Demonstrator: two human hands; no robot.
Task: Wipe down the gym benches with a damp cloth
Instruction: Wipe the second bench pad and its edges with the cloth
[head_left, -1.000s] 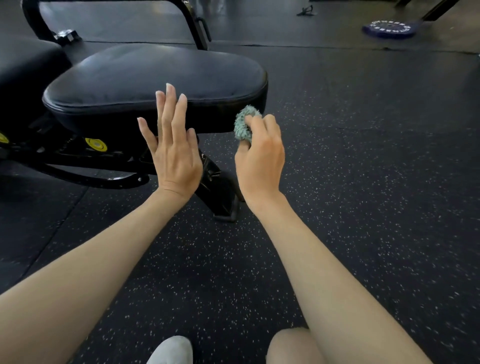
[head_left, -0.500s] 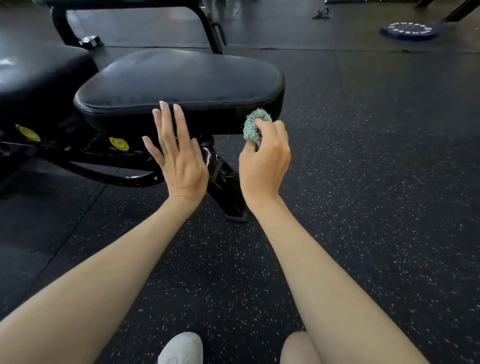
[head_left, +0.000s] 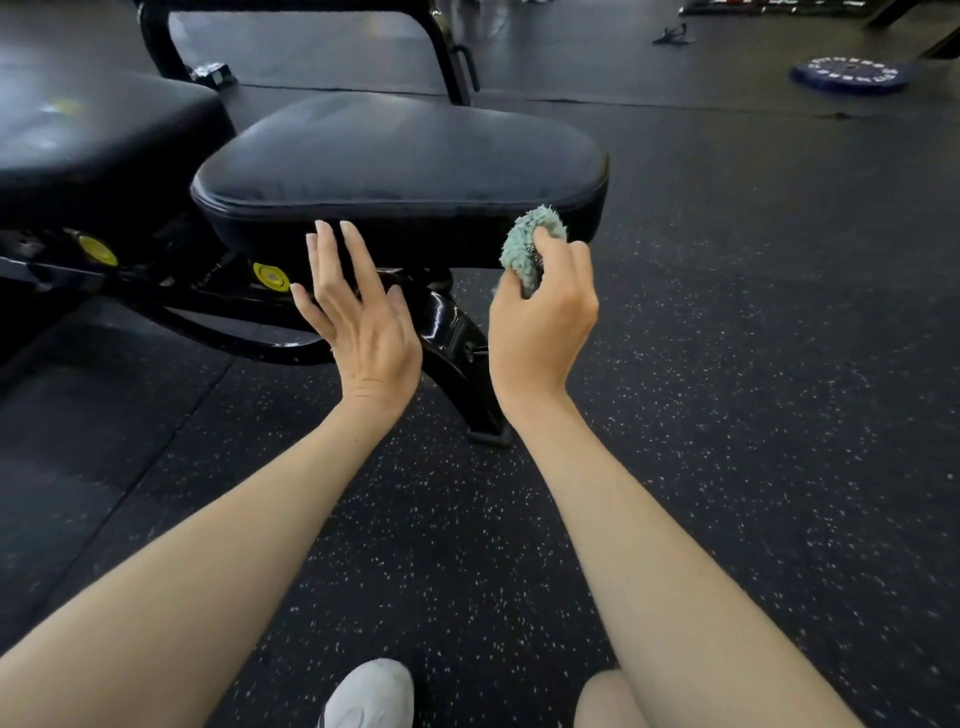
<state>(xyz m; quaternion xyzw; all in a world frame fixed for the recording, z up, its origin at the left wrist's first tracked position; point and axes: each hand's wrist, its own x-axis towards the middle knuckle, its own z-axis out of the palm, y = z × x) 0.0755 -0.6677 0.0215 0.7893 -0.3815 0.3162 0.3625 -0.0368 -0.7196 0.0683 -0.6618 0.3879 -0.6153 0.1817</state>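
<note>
the right hand (head_left: 543, 322) grips a balled-up teal cloth (head_left: 530, 241), fingers and thumb curled round it; the cloth sticks out above the knuckles, on the far side of the hand, at the front right corner of the black bench seat (head_left: 400, 156); it overlaps the seat's side wall just under the top seam, though i cannot tell whether it presses on it; the left hand (head_left: 358, 322) holds nothing, fingers straight and slightly spread, pointing up in front of the seat's front edge, left of the cloth and apart from it; below the seat a glossy black leg (head_left: 457, 364) runs down to the speckled floor (head_left: 753, 415); 1 yellow knob (head_left: 270, 275) sits on the frame at left; a blue weight plate (head_left: 849, 74) lies flat far right
</note>
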